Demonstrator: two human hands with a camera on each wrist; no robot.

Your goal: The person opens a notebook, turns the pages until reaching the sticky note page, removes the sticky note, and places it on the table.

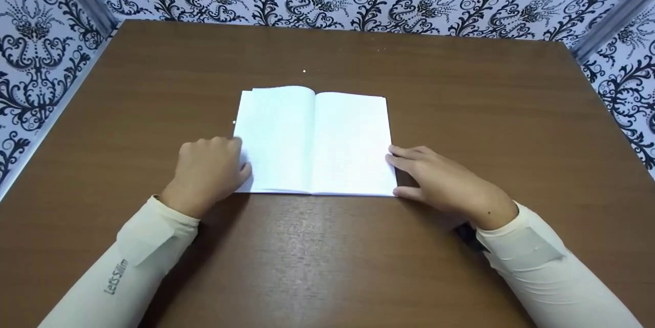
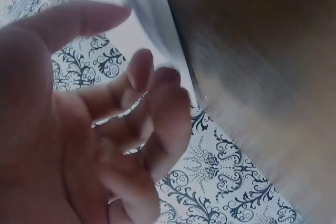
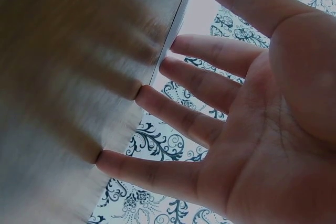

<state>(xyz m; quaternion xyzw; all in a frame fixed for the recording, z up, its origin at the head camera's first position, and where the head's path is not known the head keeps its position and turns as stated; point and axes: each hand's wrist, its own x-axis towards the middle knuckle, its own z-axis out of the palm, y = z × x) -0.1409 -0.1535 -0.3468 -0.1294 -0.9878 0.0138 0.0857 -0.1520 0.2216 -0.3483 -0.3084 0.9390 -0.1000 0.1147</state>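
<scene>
Here's the notebook (image 1: 353, 144), lying open flat near the middle of the desk (image 1: 307, 256), both pages facing up with no writing to be made out, and a hand on either side of it! From the head camera, the left hand (image 1: 207, 172) sits knuckles-up at the lower left edge, thumb over the page, its fingertips hidden underneath. Over to the left wrist view, and there are those fingers: loosely bent, a clear gap between them and the thumb, nothing gripped in the palm, the white page and the notebook's dark edge just behind. Across to the right hand (image 1: 440, 179), at the lower right edge: from above, it's relaxed and spread, the thumb by the near corner. The right wrist camera adds the underside: a bare palm, long straight fingers, index and middle tips at the notebook's edge, ring and little tips down on the desk, holding nothing. Only the head view gives us the pale sleeves (image 1: 542, 256), lettering on the left one, and a dark object (image 1: 471, 236) tucked beneath the right wrist. The black-and-white scrolled backdrop (image 1: 327, 0) shows in all three views.
</scene>
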